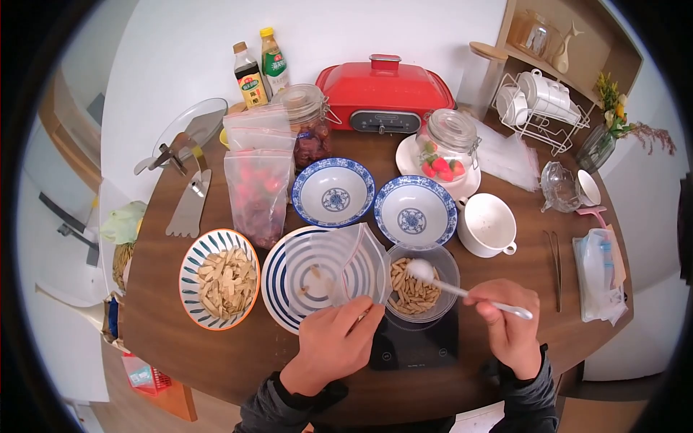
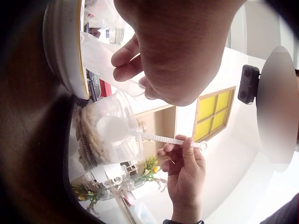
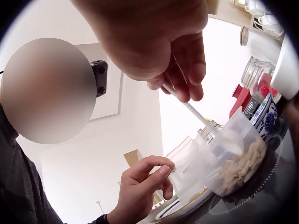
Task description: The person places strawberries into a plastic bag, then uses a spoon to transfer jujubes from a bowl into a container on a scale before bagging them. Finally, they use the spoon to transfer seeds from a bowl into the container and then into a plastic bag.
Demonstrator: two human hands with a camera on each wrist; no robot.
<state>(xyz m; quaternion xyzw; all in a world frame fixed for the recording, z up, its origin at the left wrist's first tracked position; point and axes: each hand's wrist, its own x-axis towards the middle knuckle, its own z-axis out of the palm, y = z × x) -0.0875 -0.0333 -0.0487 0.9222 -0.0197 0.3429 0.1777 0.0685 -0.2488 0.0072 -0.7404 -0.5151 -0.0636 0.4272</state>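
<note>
My left hand (image 1: 336, 343) pinches the edge of a clear zip bag (image 1: 364, 263), which lies over a blue-ringed plate (image 1: 273, 278). A few tan bits show through the bag. In my right hand (image 1: 511, 325) is the handle of a white plastic spoon (image 1: 421, 270), held between thumb and fingers. The spoon's bowl dips into a clear plastic tub (image 1: 452, 268) of short tan pieces (image 1: 415, 294). That tub stands at the back of a flat black scale (image 1: 415, 343). In the right wrist view, the spoon's bowl (image 3: 231, 141) shows through the tub wall.
Left of the plate is a bowl (image 1: 189, 307) of pale dried slices. Behind stand two blue-and-white bowls (image 1: 317, 206), a white cup (image 1: 485, 224), filled bags (image 1: 253, 173) and glass jars (image 1: 449, 137). A red electric cooker (image 1: 382, 83) is at the back; tweezers (image 1: 556, 270) lie right.
</note>
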